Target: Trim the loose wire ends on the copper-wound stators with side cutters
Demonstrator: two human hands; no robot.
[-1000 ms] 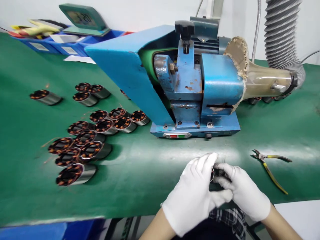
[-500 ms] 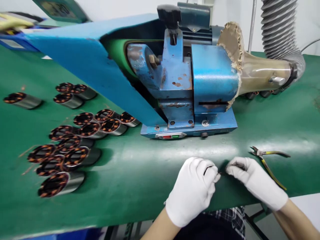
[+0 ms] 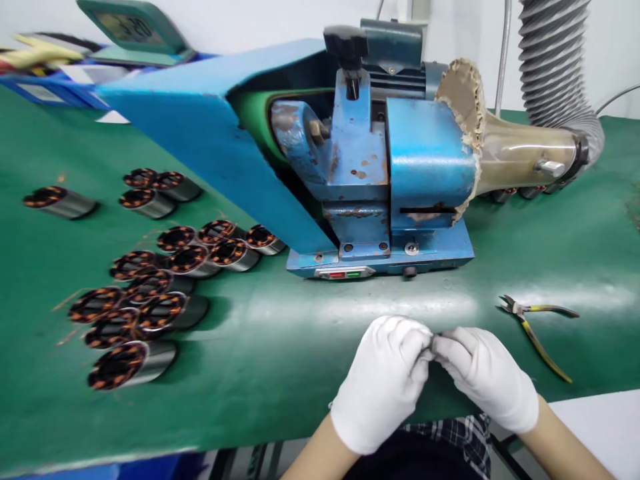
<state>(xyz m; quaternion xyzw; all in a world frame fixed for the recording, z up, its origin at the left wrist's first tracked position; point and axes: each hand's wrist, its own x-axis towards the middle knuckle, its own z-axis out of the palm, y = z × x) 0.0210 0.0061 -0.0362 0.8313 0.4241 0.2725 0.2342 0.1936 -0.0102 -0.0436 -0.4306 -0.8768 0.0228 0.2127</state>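
My left hand [image 3: 383, 380] and my right hand [image 3: 487, 377], both in white gloves, meet fingertip to fingertip at the near edge of the green bench [image 3: 280, 347]. Each hand is closed in a pinch around something small and dark between them, mostly hidden by the fingers. Straight ahead of the hands stands a blue bench machine [image 3: 350, 160] with red and green buttons on its base.
Several motor stators with copper windings [image 3: 150, 280] lie on their sides at the left. Yellow-handled cutters [image 3: 537, 320] lie to the right of my hands. A grey ribbed hose [image 3: 550, 60] joins the machine's right end. Blue bins and a green clock [image 3: 130, 27] stand at the back left.
A second ago both hands held a dark round part together. They drew apart half a second ago, and now have come back together in a pinch.
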